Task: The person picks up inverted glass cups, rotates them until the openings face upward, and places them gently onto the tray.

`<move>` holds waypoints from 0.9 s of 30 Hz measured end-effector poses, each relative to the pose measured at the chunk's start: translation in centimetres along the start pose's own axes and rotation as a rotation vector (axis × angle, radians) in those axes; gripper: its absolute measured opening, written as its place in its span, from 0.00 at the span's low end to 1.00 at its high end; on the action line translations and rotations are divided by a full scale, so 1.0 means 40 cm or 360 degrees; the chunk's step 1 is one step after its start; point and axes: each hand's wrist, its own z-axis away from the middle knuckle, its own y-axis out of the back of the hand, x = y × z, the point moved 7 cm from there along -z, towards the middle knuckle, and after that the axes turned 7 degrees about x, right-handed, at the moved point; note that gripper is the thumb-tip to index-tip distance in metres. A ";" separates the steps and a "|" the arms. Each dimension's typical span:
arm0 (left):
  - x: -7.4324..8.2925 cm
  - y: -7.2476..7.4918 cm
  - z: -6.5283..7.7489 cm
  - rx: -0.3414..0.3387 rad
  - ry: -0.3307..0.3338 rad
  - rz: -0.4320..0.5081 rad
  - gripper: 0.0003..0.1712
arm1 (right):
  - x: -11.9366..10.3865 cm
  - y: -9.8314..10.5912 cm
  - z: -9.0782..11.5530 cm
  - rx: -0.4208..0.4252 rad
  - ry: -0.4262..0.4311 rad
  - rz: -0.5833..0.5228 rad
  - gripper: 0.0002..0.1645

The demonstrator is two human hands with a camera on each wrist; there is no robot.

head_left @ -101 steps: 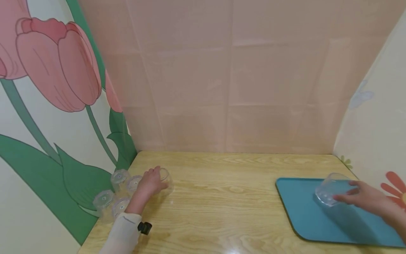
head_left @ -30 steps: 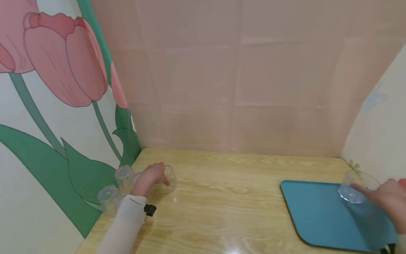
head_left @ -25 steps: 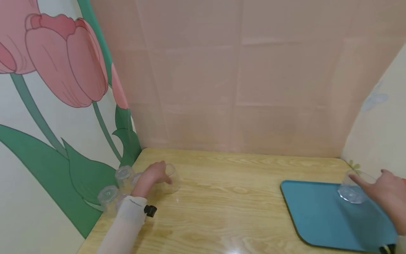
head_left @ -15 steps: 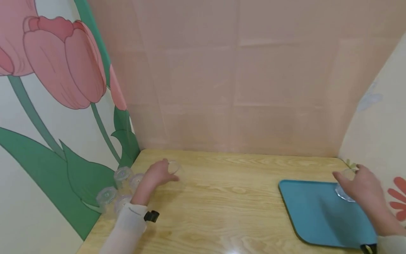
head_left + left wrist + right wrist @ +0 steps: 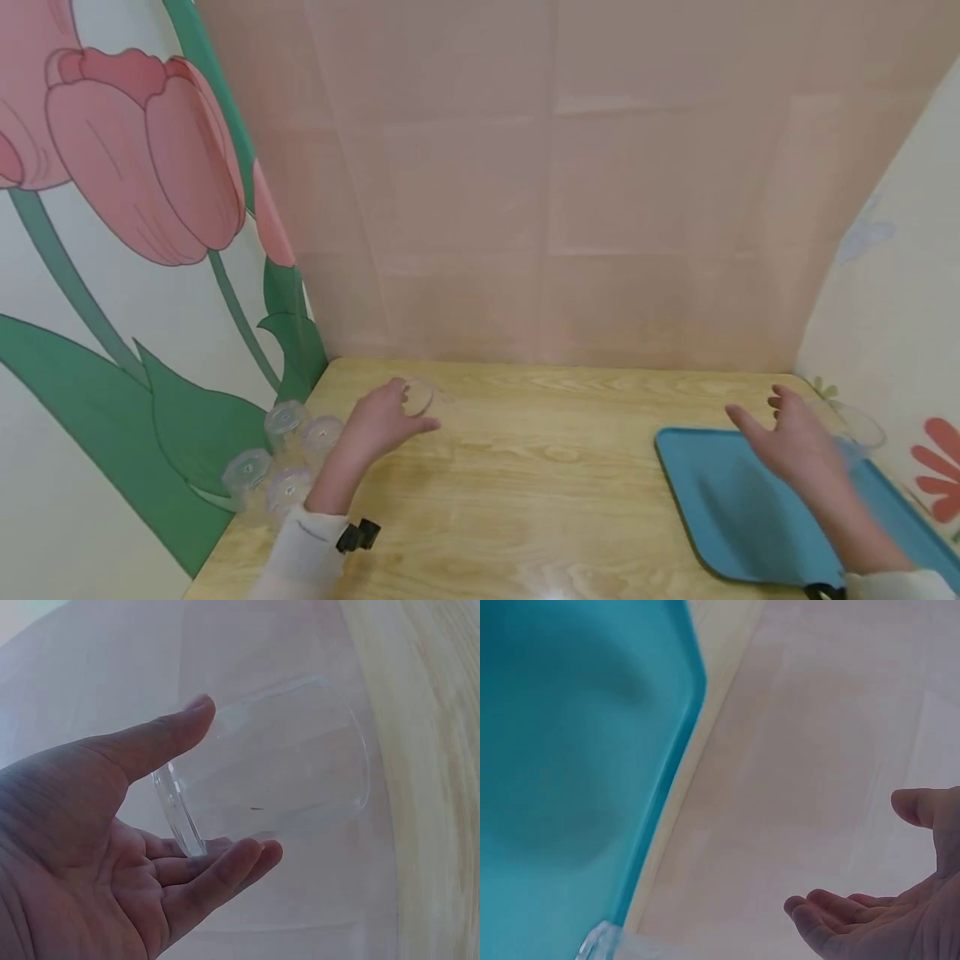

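Cup (image 5: 285,757) gripped in our left hand (image 5: 378,427), we have drawn our emptied right hand (image 5: 798,442) off another cup (image 5: 857,437), seemingly settled on the tray (image 5: 697,492).

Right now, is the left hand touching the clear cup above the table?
Touching. The left wrist view shows the left hand holding the clear cup between thumb and fingers.

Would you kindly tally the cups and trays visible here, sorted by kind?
Clear cups: 6 (4 grouped at the left, 1 in the left hand, 1 beside the right hand)
Blue tray: 1
Total: 7
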 end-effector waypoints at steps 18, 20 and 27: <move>0.088 -0.025 0.027 -0.0015 -0.0098 0.0268 0.49 | -0.155 -0.061 0.070 -0.0151 0.0127 -0.0287 0.56; 0.095 -0.031 0.032 -0.0019 -0.0127 0.0294 0.49 | -0.174 -0.071 0.082 -0.0210 0.0113 -0.0358 0.55; 0.117 -0.048 0.038 -0.0025 -0.0211 0.0417 0.49 | -0.218 -0.102 0.111 -0.0302 0.0087 -0.0588 0.51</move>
